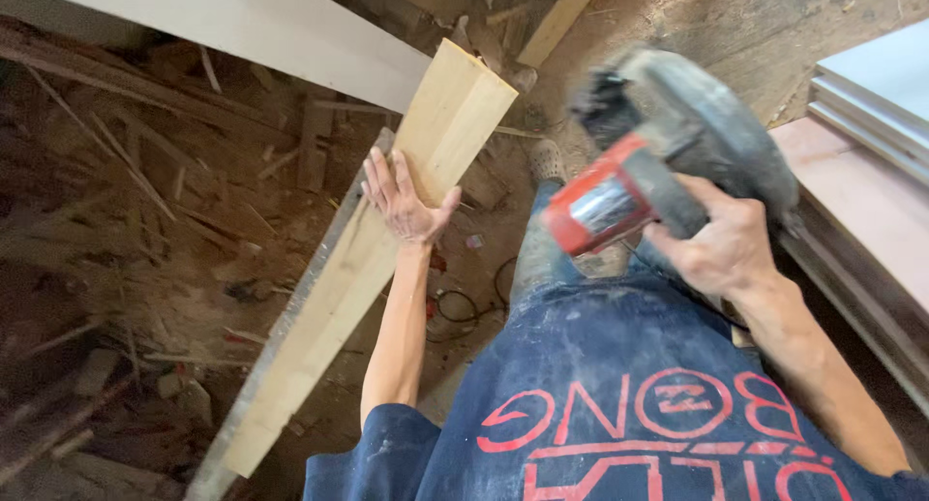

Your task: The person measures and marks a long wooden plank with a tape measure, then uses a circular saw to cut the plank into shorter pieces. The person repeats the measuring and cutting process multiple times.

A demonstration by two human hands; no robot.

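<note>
Your left hand lies spread flat on the pale plank, whose long axis runs diagonally from lower left to upper right, while your right hand, clenched around the circular saw, hangs well apart to its right.
</note>
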